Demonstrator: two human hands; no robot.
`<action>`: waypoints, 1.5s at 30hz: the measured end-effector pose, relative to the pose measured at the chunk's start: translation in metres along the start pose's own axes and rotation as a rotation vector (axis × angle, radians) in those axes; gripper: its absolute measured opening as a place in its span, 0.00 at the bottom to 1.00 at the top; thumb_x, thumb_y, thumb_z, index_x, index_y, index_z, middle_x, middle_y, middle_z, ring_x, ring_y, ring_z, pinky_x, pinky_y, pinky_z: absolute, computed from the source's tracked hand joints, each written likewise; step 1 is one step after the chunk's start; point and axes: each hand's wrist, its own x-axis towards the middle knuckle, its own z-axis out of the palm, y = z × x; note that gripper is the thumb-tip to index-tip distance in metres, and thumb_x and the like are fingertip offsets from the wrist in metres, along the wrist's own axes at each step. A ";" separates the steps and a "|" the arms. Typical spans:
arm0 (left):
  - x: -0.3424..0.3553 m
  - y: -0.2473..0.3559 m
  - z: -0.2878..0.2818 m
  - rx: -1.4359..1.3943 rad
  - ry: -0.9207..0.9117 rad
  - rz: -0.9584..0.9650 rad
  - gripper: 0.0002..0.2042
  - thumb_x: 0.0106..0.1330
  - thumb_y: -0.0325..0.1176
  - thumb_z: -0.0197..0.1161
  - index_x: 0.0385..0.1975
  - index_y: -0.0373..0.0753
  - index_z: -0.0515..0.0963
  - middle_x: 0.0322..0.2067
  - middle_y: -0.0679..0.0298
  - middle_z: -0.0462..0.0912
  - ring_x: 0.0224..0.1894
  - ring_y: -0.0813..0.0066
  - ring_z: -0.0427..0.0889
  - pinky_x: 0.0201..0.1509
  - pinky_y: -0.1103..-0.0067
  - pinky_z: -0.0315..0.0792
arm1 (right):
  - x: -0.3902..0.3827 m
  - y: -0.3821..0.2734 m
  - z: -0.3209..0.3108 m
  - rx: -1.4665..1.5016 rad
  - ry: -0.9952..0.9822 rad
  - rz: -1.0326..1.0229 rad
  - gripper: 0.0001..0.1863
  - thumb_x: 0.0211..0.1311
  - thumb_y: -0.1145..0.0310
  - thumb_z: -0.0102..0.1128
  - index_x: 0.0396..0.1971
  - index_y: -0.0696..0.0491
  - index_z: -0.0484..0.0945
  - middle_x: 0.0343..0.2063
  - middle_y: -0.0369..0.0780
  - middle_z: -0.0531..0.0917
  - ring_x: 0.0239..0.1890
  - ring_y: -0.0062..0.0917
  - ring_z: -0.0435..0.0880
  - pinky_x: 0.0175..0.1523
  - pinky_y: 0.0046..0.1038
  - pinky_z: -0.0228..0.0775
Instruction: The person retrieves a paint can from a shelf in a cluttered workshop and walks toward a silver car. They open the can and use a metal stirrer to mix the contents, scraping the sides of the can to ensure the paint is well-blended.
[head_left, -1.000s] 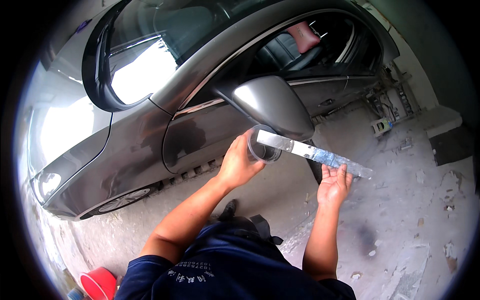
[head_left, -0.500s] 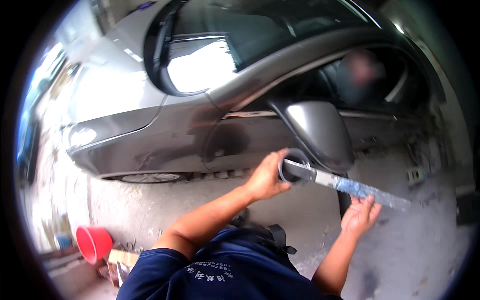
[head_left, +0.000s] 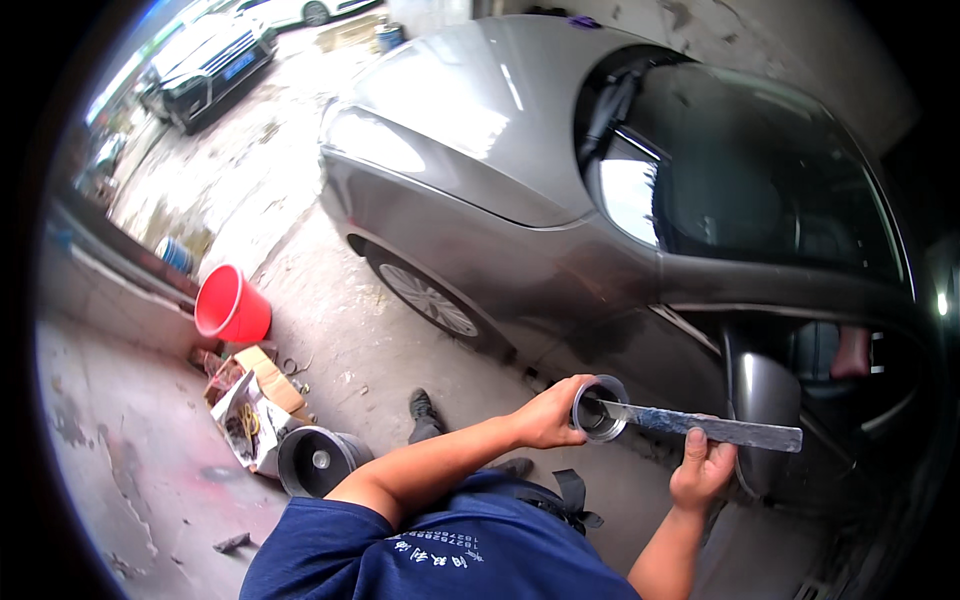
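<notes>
My left hand [head_left: 548,413] is wrapped round the side of a clear plastic cup [head_left: 612,430], whose open top faces me. Dark residue shows inside the cup, but I cannot make out how full it is. One end of a long, flat stirring stick [head_left: 765,434], smeared with blue and grey paint, rests inside the cup. My right hand [head_left: 702,472] grips this stick near its middle, thumb on top, and its free end sticks out to the right. Both hands are in front of my body, beside the wing mirror [head_left: 765,388] of a grey car.
The grey car [head_left: 480,235] stands ahead and to the right, its side window open. On the left floor are a red bucket [head_left: 250,310], a cardboard box [head_left: 270,383] with odds and ends, and a dark bucket [head_left: 352,452]. Another car [head_left: 215,65] is parked outside.
My view has swung left, bringing in the car's front, the parked cars and the dark bucket. Both hands keep hold of the cup and the stick; my right hand is now closer to the cup.
</notes>
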 end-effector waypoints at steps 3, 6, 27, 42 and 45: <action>-0.030 -0.018 -0.043 -0.004 0.092 0.000 0.40 0.43 0.30 0.70 0.60 0.34 0.61 0.56 0.50 0.68 0.60 0.57 0.69 0.65 0.70 0.63 | 0.017 -0.019 0.059 -0.040 -0.196 -0.046 0.08 0.65 0.71 0.57 0.35 0.60 0.75 0.27 0.36 0.78 0.26 0.15 0.71 0.32 0.18 0.63; -0.058 -0.035 -0.099 -0.073 0.143 -0.037 0.40 0.44 0.31 0.72 0.61 0.34 0.60 0.56 0.52 0.68 0.61 0.59 0.69 0.65 0.70 0.63 | 0.033 -0.038 0.130 -0.061 -0.355 -0.082 0.07 0.64 0.72 0.57 0.35 0.60 0.75 0.27 0.37 0.79 0.27 0.17 0.72 0.34 0.18 0.64; -0.220 -0.049 -0.444 -0.148 0.796 -0.129 0.21 0.49 0.32 0.71 0.44 0.36 0.76 0.37 0.59 0.82 0.43 0.64 0.81 0.50 0.72 0.72 | 0.090 -0.129 0.571 0.421 -1.131 -0.580 0.08 0.56 0.85 0.59 0.35 0.60 0.76 0.30 0.43 0.83 0.31 0.30 0.81 0.37 0.27 0.73; -0.188 -0.185 -0.634 0.143 0.840 -0.323 0.41 0.48 0.36 0.76 0.61 0.36 0.60 0.51 0.55 0.74 0.55 0.63 0.75 0.60 0.71 0.68 | 0.174 -0.102 0.759 0.244 -0.655 -0.211 0.06 0.58 0.76 0.62 0.33 0.62 0.77 0.25 0.43 0.82 0.24 0.26 0.80 0.33 0.25 0.71; -0.185 -0.189 -0.675 0.111 0.833 -0.349 0.38 0.47 0.32 0.71 0.61 0.38 0.62 0.54 0.51 0.72 0.57 0.54 0.71 0.63 0.67 0.65 | 0.204 -0.125 0.800 0.294 -0.624 -0.082 0.05 0.59 0.77 0.60 0.33 0.62 0.76 0.25 0.42 0.82 0.23 0.24 0.79 0.32 0.24 0.71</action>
